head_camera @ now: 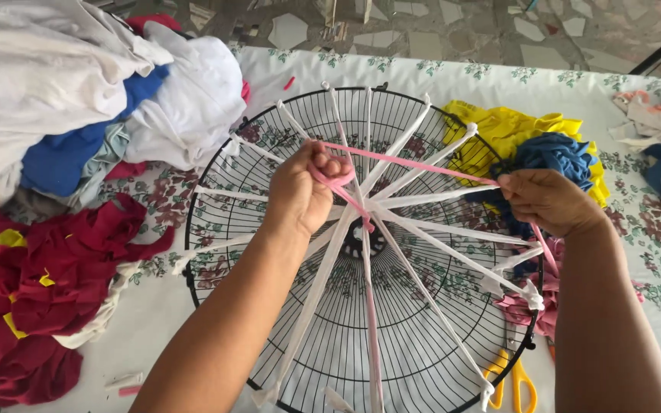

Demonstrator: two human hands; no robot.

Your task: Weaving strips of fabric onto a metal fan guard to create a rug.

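Note:
A round black wire fan guard [284, 344] lies flat on the table, strung with white fabric strips [437, 229] that run like spokes from the hub to the rim. My left hand [300, 191] is above the guard left of the hub, with a pink fabric strip [415, 163] wrapped around its fingers. The strip stretches tight to my right hand [548, 203], which pinches its other end over the guard's right side. A tail of pink strip hangs below that hand.
A heap of white, blue and red cloth [63, 92] fills the left side. Dark red fabric [40, 291] lies at the front left. Yellow and blue cloth [529, 141] sits right of the guard, yellow-handled scissors [514, 378] at the front right. A floral tablecloth [499, 76] covers the table.

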